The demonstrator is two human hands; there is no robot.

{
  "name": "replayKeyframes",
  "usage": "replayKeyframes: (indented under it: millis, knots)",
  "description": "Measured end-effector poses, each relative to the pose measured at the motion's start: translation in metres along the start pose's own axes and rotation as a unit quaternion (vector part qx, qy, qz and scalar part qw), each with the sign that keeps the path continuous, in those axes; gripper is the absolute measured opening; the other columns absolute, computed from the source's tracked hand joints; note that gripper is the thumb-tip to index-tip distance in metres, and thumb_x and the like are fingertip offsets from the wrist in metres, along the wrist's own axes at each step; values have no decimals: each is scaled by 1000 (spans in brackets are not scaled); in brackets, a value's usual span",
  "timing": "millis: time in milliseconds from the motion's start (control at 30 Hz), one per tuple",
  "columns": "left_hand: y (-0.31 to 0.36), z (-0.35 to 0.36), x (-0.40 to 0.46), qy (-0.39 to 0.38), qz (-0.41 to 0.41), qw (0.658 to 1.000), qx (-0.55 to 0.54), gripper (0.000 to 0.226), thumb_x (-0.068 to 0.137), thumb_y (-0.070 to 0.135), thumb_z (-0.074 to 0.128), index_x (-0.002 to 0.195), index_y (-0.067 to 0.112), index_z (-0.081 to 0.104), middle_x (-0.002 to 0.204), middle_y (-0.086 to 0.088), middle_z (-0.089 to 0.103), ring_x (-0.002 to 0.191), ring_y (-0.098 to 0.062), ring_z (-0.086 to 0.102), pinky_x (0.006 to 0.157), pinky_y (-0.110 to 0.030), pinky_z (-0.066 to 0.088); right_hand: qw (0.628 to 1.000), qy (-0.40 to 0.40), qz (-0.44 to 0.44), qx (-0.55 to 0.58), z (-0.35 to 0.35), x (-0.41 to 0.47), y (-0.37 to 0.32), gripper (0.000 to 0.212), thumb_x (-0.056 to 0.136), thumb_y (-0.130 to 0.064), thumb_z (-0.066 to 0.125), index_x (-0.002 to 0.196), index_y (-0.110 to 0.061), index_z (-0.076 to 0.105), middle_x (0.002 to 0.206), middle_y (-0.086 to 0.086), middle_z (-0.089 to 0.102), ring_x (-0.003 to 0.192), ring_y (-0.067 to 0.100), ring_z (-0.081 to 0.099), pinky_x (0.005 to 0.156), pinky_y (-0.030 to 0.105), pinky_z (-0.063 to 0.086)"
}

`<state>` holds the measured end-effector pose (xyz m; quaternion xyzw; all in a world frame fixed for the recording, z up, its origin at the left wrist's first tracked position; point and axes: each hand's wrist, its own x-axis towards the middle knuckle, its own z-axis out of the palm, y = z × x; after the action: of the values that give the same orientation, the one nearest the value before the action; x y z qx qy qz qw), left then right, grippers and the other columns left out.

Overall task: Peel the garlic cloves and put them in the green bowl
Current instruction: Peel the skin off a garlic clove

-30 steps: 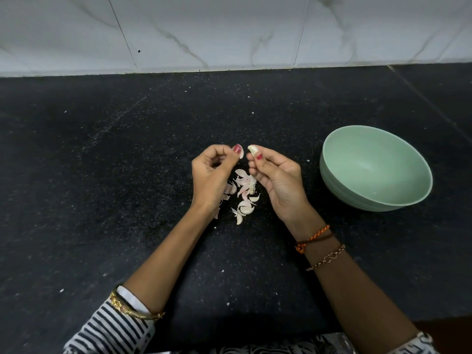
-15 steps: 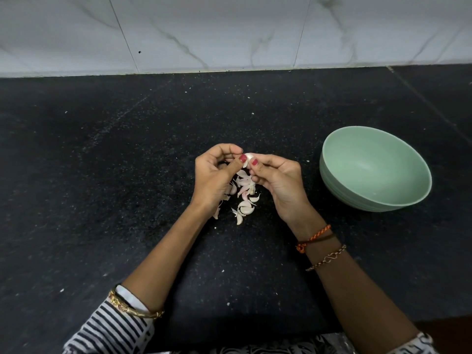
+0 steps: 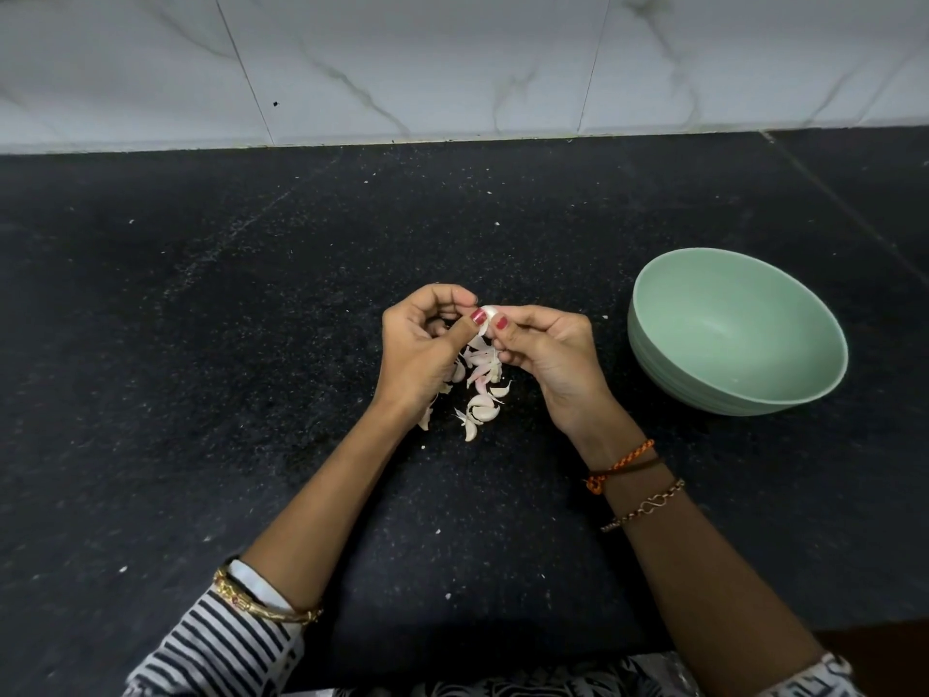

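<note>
We have brought our left hand (image 3: 420,347) and right hand (image 3: 548,352) together since a second ago; both grips now pinch one garlic clove (image 3: 490,312). No writing shows.

A home kitchen, by the look of it. Black speckled stone counter (image 3: 201,344) running up to a wall of shiny white tiles (image 3: 452,57) with grey marble lines. Green bowl (image 3: 653,339) standing on the counter, to the right. Little heap of garlic skins (image 3: 480,389) lying in the middle, and small white crumbs scattered all over the dark stone.
</note>
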<state>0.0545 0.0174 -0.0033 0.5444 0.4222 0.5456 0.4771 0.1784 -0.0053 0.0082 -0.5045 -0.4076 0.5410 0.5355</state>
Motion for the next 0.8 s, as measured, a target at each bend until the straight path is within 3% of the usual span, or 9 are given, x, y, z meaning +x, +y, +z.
replayKeyframes:
  millis: [233, 367, 533, 633, 800]
  knots:
    - [-4, -4, 3, -48, -8, 999, -8, 6, 73, 10, 63, 73, 15, 59, 74, -2, 56, 67, -17, 50, 54, -19, 47, 1000, 16, 9, -10, 1, 1, 2, 10, 81, 0, 62, 84, -8, 69, 58, -7, 67, 54, -1, 58, 55, 12, 47]
    - [-3, -2, 2, -47, 4, 999, -7, 11, 76, 4, 61, 73, 15, 59, 73, 1, 57, 66, -13, 51, 56, -19, 47, 999, 36, 7, 5, 3, 2, 3, 11, 82, 0, 62, 83, -8, 69, 60, -7, 67, 55, -1, 58, 55, 11, 47]
    - [0, 3, -3, -40, 80, 995, 38, 16, 77, 7, 59, 75, 22, 57, 76, 8, 57, 70, -2, 49, 69, -19, 45, 992, 83, 29, 87, 12, 5, 4, 13, 84, 1, 59, 82, -7, 69, 73, 2, 69, 64, 5, 60, 56, 13, 47]
    - [-3, 1, -3, -36, 95, 993, 54, 16, 81, 12, 57, 90, 25, 59, 79, 12, 55, 76, -5, 50, 74, -21, 45, 979, 65, 73, 179, 14, 4, 3, 11, 86, 0, 57, 90, -3, 67, 69, -1, 67, 58, 2, 59, 56, 11, 48]
    - [-10, 2, -4, -42, 147, 979, 138, 15, 83, 28, 46, 88, 37, 57, 86, 32, 57, 91, -3, 49, 81, -16, 43, 954, 43, 115, 274, 16, 6, 4, 13, 87, -1, 54, 89, -7, 65, 85, 6, 66, 77, 10, 61, 66, 13, 51]
